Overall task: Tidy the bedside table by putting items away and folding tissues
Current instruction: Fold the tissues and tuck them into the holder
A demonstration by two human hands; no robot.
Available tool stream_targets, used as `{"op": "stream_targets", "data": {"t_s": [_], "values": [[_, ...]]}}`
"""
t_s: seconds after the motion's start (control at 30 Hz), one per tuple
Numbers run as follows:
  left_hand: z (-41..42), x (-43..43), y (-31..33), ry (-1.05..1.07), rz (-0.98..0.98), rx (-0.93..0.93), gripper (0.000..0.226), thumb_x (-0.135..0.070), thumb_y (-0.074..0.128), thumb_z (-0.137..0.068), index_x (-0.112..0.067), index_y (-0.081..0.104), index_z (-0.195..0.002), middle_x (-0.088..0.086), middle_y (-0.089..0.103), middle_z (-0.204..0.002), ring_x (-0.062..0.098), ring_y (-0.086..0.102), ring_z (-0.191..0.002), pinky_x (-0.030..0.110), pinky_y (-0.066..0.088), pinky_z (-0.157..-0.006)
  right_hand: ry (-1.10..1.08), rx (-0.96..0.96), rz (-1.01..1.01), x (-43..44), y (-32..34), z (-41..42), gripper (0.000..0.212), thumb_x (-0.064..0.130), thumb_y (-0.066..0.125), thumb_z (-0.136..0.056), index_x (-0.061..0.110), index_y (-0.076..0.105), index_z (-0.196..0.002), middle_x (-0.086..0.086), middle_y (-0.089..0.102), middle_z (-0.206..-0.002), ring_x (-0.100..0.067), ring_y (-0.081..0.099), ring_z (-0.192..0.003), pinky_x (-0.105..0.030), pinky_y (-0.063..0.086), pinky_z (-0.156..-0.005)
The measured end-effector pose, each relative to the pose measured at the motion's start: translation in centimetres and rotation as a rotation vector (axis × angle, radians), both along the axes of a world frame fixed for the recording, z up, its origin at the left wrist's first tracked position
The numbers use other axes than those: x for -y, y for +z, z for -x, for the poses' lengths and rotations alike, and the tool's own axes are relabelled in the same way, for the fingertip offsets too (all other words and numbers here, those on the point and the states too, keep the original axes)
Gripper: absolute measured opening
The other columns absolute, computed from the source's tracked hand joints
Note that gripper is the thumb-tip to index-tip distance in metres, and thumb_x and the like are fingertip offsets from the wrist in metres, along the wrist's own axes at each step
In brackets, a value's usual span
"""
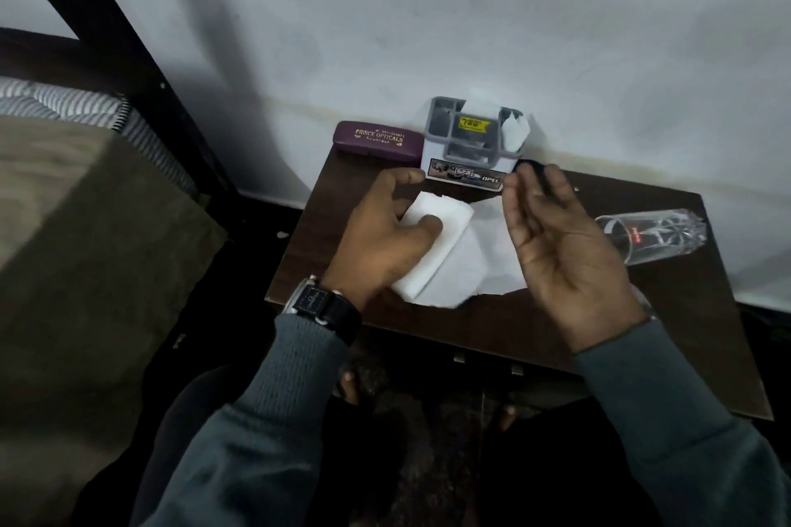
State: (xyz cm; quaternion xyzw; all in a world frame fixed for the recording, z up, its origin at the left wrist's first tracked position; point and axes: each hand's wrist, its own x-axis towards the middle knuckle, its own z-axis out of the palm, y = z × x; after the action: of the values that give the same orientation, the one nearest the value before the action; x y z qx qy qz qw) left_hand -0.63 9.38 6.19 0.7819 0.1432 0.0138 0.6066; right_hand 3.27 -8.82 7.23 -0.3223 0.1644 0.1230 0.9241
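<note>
Folded tissue (445, 244) sits mid bedside table (642, 334), toward left edge, lying on top of flat tissue (492, 257). Left hand (385, 235) palm down, thumb pressing folded tissue, fingers spread and mostly straight, index reaching toward back edge. Right hand (565, 240) raised above table, palm turned up, fingers loosely curled. Small dark thing (528, 167) at its fingertips, honestly can't tell if pinched. Grey organiser (466, 141) at back edge, maroon specs case (379, 141) at back-left corner, glass (655, 235) on its side near right edge.
</note>
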Motion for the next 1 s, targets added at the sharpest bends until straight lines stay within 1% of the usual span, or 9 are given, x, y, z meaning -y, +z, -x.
{"op": "stream_targets", "data": {"t_s": [0.1, 0.2, 0.33, 0.5, 0.7, 0.77, 0.87, 0.93, 1.0], "values": [[0.2, 0.3, 0.7, 0.040, 0.281, 0.002, 0.043, 0.000, 0.066, -0.093, -0.017, 0.058, -0.132, 0.000, 0.073, -0.112, 0.014, 0.070, -0.097, 0.026, 0.056, -0.079, 0.101, -0.119, 0.234, -0.6, -2.5, 2.2, 0.057, -0.020, 0.040, -0.096, 0.016, 0.051, -0.139, -0.010, 0.062, -0.137, -0.027, 0.066, -0.120, -0.041, 0.056, -0.100], [0.1, 0.5, 1.2, 0.084, 0.533, 0.046, 0.043, 0.005, 0.064, -0.094, -0.007, 0.059, -0.135, 0.004, 0.072, -0.102, 0.017, 0.066, -0.090, 0.027, 0.056, -0.076, 0.377, -0.142, 0.309, -1.9, -3.5, 5.8, 0.052, -0.024, 0.043, -0.089, 0.005, 0.064, -0.126, -0.010, 0.072, -0.124, -0.031, 0.065, -0.124, -0.040, 0.059, -0.096], [0.0, 0.6, 1.0, 0.063, 0.579, 0.082, 0.046, 0.007, 0.062, -0.094, -0.006, 0.057, -0.138, 0.002, 0.075, -0.103, 0.012, 0.069, -0.089, 0.025, 0.058, -0.080, 0.386, -0.067, 0.158, -2.8, -1.8, 5.0, 0.028, 0.005, 0.054, -0.099, 0.003, 0.066, -0.124, -0.011, 0.076, -0.118, -0.026, 0.071, -0.111, -0.040, 0.058, -0.096], [0.2, 0.3, 0.1, 0.058, -0.023, 0.117, 0.045, -0.007, 0.068, -0.091, -0.027, 0.055, -0.129, -0.011, 0.073, -0.109, 0.002, 0.070, -0.099, 0.024, 0.057, -0.088, 0.292, 0.002, 0.217, -2.3, -0.6, 2.9, 0.040, 0.023, 0.063, -0.093, 0.017, 0.066, -0.133, -0.006, 0.069, -0.133, -0.020, 0.065, -0.114, -0.037, 0.053, -0.101], [0.8, 0.6, -0.1, 0.001, -0.196, 0.131, 0.051, -0.015, 0.069, -0.089, -0.028, 0.053, -0.135, -0.016, 0.072, -0.095, 0.006, 0.071, -0.098, 0.029, 0.058, -0.091, 0.187, 0.010, 0.425, -2.6, -0.8, 3.2, 0.048, 0.001, 0.073, -0.087, 0.009, 0.063, -0.132, -0.013, 0.077, -0.114, -0.021, 0.075, -0.102, -0.034, 0.061, -0.092], [0.8, 0.8, 0.0, 0.002, -0.207, 0.131, 0.050, -0.015, 0.069, -0.089, -0.027, 0.054, -0.136, -0.016, 0.071, -0.093, 0.007, 0.070, -0.102, 0.029, 0.056, -0.092, 0.161, -0.015, 0.445, -2.7, -0.7, 2.9, 0.037, 0.012, 0.072, -0.093, 0.009, 0.065, -0.129, -0.014, 0.076, -0.116, -0.025, 0.073, -0.109, -0.043, 0.058, -0.099], [0.6, 0.7, -0.1, 0.109, -0.290, 0.145, 0.051, -0.017, 0.068, -0.090, -0.025, 0.052, -0.138, 0.000, 0.077, -0.105, 0.020, 0.072, -0.103, 0.033, 0.056, -0.089, 0.199, -0.107, 0.248, -2.4, 0.1, 2.7, 0.030, 0.033, 0.052, -0.105, 0.009, 0.069, -0.115, -0.009, 0.078, -0.108, -0.023, 0.076, -0.099, -0.040, 0.063, -0.086], [0.6, 0.5, -0.1, 0.156, -0.366, 0.189, 0.054, -0.018, 0.068, -0.090, -0.023, 0.050, -0.141, 0.006, 0.077, -0.105, 0.025, 0.072, -0.098, 0.036, 0.058, -0.084, 0.217, -0.116, 0.145, -2.2, 0.3, 2.7, 0.021, 0.023, 0.046, -0.108, 0.011, 0.064, -0.108, -0.012, 0.075, -0.112, -0.022, 0.076, -0.096, -0.035, 0.064, -0.079], [0.7, 0.6, -0.1, 0.155, -0.391, 0.214, 0.054, -0.018, 0.068, -0.090, -0.023, 0.050, -0.140, 0.002, 0.078, -0.096, 0.024, 0.073, -0.088, 0.036, 0.058, -0.077, 0.199, -0.091, 0.120, -2.3, 0.3, 2.9, 0.025, 0.003, 0.046, -0.105, 0.011, 0.055, -0.126, -0.016, 0.068, -0.126, -0.025, 0.071, -0.108, -0.035, 0.063, -0.084]]}}
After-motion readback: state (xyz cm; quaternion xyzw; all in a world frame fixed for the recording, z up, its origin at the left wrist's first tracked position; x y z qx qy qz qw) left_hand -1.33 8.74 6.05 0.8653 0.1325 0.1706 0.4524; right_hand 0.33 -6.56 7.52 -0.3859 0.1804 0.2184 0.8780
